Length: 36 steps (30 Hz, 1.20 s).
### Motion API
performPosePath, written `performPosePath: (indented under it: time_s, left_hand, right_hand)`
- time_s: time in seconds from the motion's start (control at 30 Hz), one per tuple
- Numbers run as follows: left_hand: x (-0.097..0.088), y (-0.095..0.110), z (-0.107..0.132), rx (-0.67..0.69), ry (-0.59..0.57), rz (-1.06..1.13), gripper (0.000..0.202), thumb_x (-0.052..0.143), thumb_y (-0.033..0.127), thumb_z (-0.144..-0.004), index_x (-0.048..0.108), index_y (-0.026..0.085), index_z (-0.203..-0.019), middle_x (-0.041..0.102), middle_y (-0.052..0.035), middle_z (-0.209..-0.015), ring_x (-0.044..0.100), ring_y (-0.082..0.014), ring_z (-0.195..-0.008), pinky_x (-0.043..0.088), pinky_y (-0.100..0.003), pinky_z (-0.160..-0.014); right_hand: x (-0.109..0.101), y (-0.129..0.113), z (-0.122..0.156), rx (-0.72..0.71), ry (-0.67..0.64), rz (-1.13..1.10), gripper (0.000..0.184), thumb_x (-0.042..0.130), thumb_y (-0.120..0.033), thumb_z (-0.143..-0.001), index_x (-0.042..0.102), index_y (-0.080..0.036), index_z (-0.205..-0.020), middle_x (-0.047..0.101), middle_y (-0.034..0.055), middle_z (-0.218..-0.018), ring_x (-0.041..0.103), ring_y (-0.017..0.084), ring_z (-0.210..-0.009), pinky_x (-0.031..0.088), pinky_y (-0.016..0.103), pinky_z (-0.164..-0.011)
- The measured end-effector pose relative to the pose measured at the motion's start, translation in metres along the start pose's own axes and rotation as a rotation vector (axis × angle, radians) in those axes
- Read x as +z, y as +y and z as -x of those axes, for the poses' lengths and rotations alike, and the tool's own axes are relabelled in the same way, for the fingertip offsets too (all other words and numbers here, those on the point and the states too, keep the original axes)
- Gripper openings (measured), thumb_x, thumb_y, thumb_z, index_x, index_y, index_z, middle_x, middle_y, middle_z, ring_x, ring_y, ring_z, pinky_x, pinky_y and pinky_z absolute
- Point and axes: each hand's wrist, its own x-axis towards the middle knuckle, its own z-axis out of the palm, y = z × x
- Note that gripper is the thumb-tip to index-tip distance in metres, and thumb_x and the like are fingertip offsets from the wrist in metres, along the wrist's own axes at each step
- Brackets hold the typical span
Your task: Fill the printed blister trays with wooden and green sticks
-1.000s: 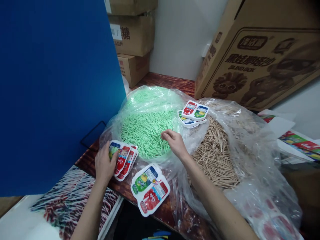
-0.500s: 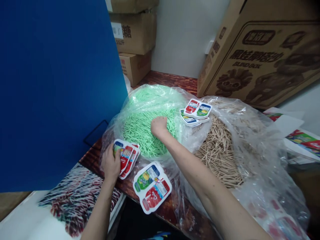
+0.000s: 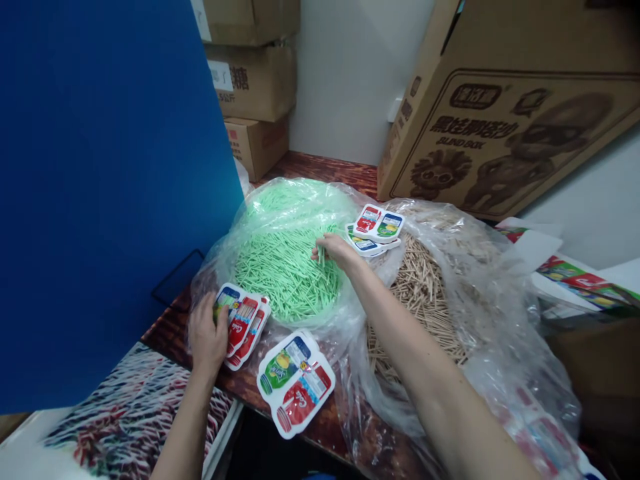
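My right hand (image 3: 336, 251) is pinched on a few green sticks, lifted just above the heap of green sticks (image 3: 285, 267) in a clear plastic bag. My left hand (image 3: 206, 335) rests on a small stack of printed bottle-shaped trays (image 3: 243, 323) at the table's front left, its fingers curled over their edge. Another printed tray (image 3: 296, 382) lies flat near the front edge. A second stack of trays (image 3: 375, 229) sits between the green heap and a heap of plain wooden sticks (image 3: 425, 293).
A tall blue board (image 3: 100, 167) stands at the left. Cardboard boxes (image 3: 250, 80) are stacked behind, and a large printed box (image 3: 505, 113) leans at the back right. Loose clear plastic (image 3: 500, 360) spreads over the right side. A patterned sheet (image 3: 125, 420) lies at the lower left.
My right hand dipped into the green heap, then drew back to the right, lifting a pinch of green sticks. My left hand stayed on the tray stack.
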Motion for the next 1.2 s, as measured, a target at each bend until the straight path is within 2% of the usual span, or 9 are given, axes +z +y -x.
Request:
performPosePath:
  time_s: [0.13, 0.3, 0.53, 0.7, 0.8, 0.9, 0.97, 1.07, 1.2]
  left_hand:
    - [-0.011, 0.015, 0.006, -0.001, 0.085, 0.005, 0.042, 0.043, 0.037, -0.092, 0.05, 0.016, -0.128, 0.055, -0.0168, -0.129, 0.047, -0.0294, -0.123, 0.035, -0.044, -0.103]
    - [-0.016, 0.059, 0.007, 0.054, 0.139, 0.105, 0.038, 0.046, 0.032, -0.091, 0.052, 0.017, -0.125, 0.054, -0.0156, -0.13, 0.047, -0.0274, -0.123, 0.034, -0.043, -0.104]
    - [-0.006, 0.108, 0.025, 0.213, -0.156, 0.379, 0.022, 0.048, 0.025, -0.09, 0.062, 0.02, -0.106, 0.065, -0.0089, -0.108, 0.058, -0.023, -0.105, 0.044, -0.039, -0.093]
    - [-0.001, 0.113, 0.05, 0.234, -0.327, 0.443, 0.019, 0.048, 0.022, -0.091, 0.063, 0.021, -0.102, 0.067, -0.0075, -0.101, 0.061, -0.0219, -0.098, 0.047, -0.038, -0.088]
    - [-0.001, 0.114, 0.058, 0.234, -0.382, 0.457, 0.018, 0.048, 0.023, -0.091, 0.064, 0.021, -0.099, 0.068, -0.0071, -0.098, 0.061, -0.0219, -0.096, 0.048, -0.037, -0.085]
    - [-0.001, 0.115, 0.06, 0.24, -0.418, 0.457, 0.018, 0.048, 0.023, -0.091, 0.064, 0.02, -0.098, 0.068, -0.0071, -0.096, 0.061, -0.0217, -0.093, 0.048, -0.037, -0.083]
    - [-0.001, 0.115, 0.061, 0.245, -0.43, 0.457, 0.018, 0.047, 0.022, -0.091, 0.063, 0.02, -0.098, 0.068, -0.0071, -0.096, 0.061, -0.0215, -0.093, 0.048, -0.036, -0.083]
    - [0.0, 0.113, 0.06, 0.245, -0.439, 0.469, 0.018, 0.047, 0.022, -0.091, 0.063, 0.019, -0.099, 0.068, -0.007, -0.096, 0.06, -0.0212, -0.094, 0.048, -0.036, -0.083]
    - [0.0, 0.111, 0.057, 0.211, -0.443, 0.502, 0.018, 0.048, 0.022, -0.091, 0.064, 0.02, -0.099, 0.068, -0.0066, -0.097, 0.061, -0.0211, -0.094, 0.047, -0.036, -0.083]
  right_hand:
    - [-0.014, 0.009, 0.022, -0.057, -0.108, -0.255, 0.011, 0.043, -0.02, -0.088, 0.048, -0.019, -0.078, 0.06, 0.001, -0.068, 0.06, 0.012, -0.058, 0.053, 0.028, -0.065]
    - [-0.01, 0.031, 0.045, -0.1, -0.132, -0.422, 0.018, 0.053, -0.029, -0.083, 0.043, -0.021, -0.07, 0.054, -0.0013, -0.062, 0.055, 0.013, -0.056, 0.051, 0.029, -0.062]
    - [-0.015, 0.04, 0.062, -0.163, 0.011, -0.379, 0.027, 0.053, -0.041, -0.083, 0.035, -0.024, -0.073, 0.051, -0.0059, -0.063, 0.05, 0.01, -0.052, 0.046, 0.023, -0.055]
    - [-0.01, 0.059, 0.075, -0.086, 0.005, 0.005, 0.028, 0.056, -0.03, -0.082, 0.036, -0.022, -0.064, 0.048, -0.0058, -0.053, 0.048, 0.011, -0.048, 0.039, 0.022, -0.05]
    - [0.005, 0.074, 0.081, -0.053, 0.077, 0.181, 0.021, 0.057, -0.017, -0.08, 0.043, -0.021, -0.064, 0.059, 0.0021, -0.063, 0.061, 0.02, -0.074, 0.042, 0.027, -0.066]
    - [0.023, 0.084, 0.083, -0.022, 0.145, 0.284, 0.007, 0.055, -0.013, -0.081, 0.052, -0.018, -0.078, 0.067, 0.0127, -0.088, 0.059, 0.027, -0.103, 0.039, 0.031, -0.079]
    - [0.03, 0.086, 0.08, 0.001, 0.157, 0.304, 0.005, 0.055, -0.014, -0.082, 0.054, -0.016, -0.086, 0.066, 0.017, -0.099, 0.056, 0.029, -0.109, 0.038, 0.032, -0.081]
    - [0.03, 0.084, 0.074, 0.024, 0.141, 0.255, 0.004, 0.056, -0.014, -0.08, 0.055, -0.017, -0.084, 0.065, 0.0137, -0.096, 0.057, 0.027, -0.104, 0.039, 0.029, -0.076]
    - [0.016, 0.081, 0.076, 0.027, 0.023, 0.04, 0.015, 0.055, -0.025, -0.08, 0.048, -0.019, -0.068, 0.056, -0.0009, -0.064, 0.054, 0.014, -0.063, 0.035, 0.022, -0.054]
